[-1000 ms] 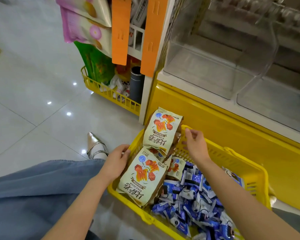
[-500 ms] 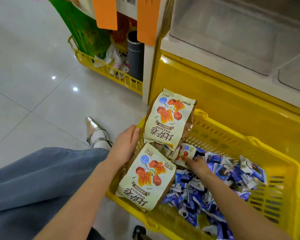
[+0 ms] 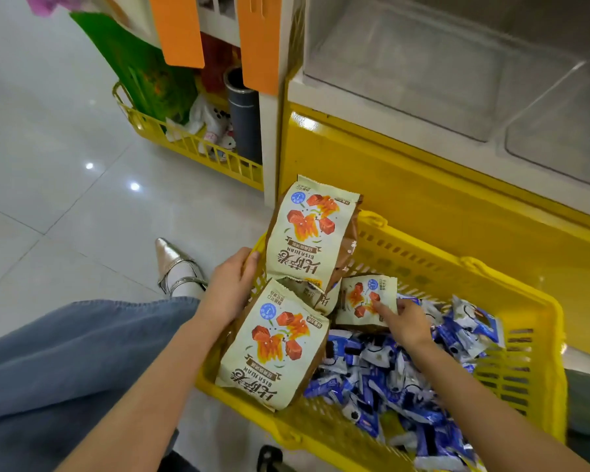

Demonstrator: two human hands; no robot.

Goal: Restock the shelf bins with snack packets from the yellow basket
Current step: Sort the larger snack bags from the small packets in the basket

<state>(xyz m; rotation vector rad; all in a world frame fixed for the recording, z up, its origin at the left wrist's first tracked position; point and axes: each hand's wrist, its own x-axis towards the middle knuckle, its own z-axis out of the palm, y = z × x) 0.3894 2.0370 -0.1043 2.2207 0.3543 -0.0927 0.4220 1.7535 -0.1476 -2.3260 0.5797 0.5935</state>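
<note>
The yellow basket (image 3: 511, 284) sits on the floor in front of me, filled with several small blue-and-white packets (image 3: 382, 376). Two large cream snack bags stand at its left end: one upright (image 3: 310, 240), one leaning over the near rim (image 3: 276, 349). My left hand (image 3: 230, 287) lies over the left rim and holds the lower bag's upper edge, with part of the hand hidden behind it. My right hand (image 3: 404, 320) pinches a small cream packet (image 3: 361, 301) just above the blue packets. Clear shelf bins (image 3: 406, 63) stand above, and they look bare inside.
A yellow shelf base (image 3: 423, 185) runs behind the basket. To the left, a yellow wire rack (image 3: 191, 144) holds a green bag, a dark tube and small toys. Orange tags hang above it. My blue-trousered leg and silver shoe (image 3: 176, 264) are at left on the tiled floor.
My right hand dropped from the basket's far rim into the packets and lifted the small cream packet into view. The view tilted down and nearer. My left hand stayed by the large bags.
</note>
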